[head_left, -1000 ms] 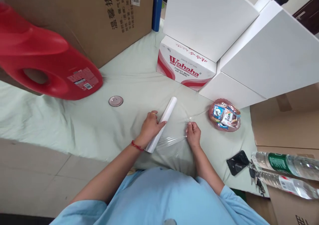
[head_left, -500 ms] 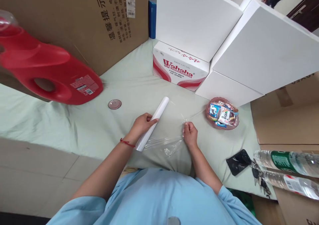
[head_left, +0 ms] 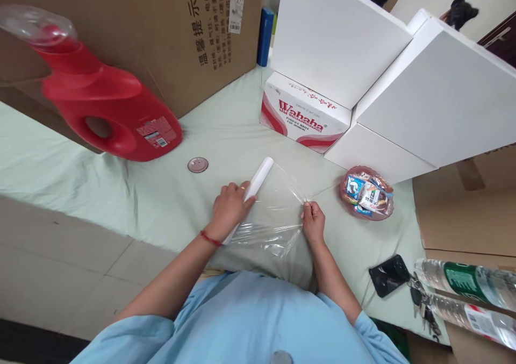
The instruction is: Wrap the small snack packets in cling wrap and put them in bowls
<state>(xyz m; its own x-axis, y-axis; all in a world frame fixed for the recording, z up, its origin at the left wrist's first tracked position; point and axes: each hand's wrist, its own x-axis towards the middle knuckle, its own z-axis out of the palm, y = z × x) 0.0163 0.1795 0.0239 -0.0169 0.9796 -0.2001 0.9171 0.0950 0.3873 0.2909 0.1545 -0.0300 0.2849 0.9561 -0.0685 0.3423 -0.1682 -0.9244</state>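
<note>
- Fingers of the right hand (head_left: pixel 313 222) are bunched tight, thumb against them, pinching a gathered edge of clear film (head_left: pixel 278 200) just to the right of the white roll (head_left: pixel 262 176).
- Left hand (head_left: pixel 230 205) now: thumb and fingers straddle the roll from above, fingertips partly hidden, and the roll itself slants over the pale green cloth (head_left: pixel 229 122), its far end leaning right.
- And the film is fanning out between roll and pinch, creased all along! Done well, I'd say, this calls for a steady left grip, a pull square to the roll, and a wider pinch, or the sheet may crumple into a rope.
- Out to the containers: right of the roll, beyond the pinching fist, a pink bowl (head_left: pixel 345 198) is heaped with wrapped snacks (head_left: pixel 368 196).
- Past the roll's far end stands the Wahaha carton (head_left: pixel 304 118), contents hidden.
- Left of the roll, farther off, the red jug (head_left: pixel 147 106), too opaque to read inside.
- Well right of the roll, two clear bottles (head_left: pixel 494 287) lie flat; how full, I cannot tell.
</note>
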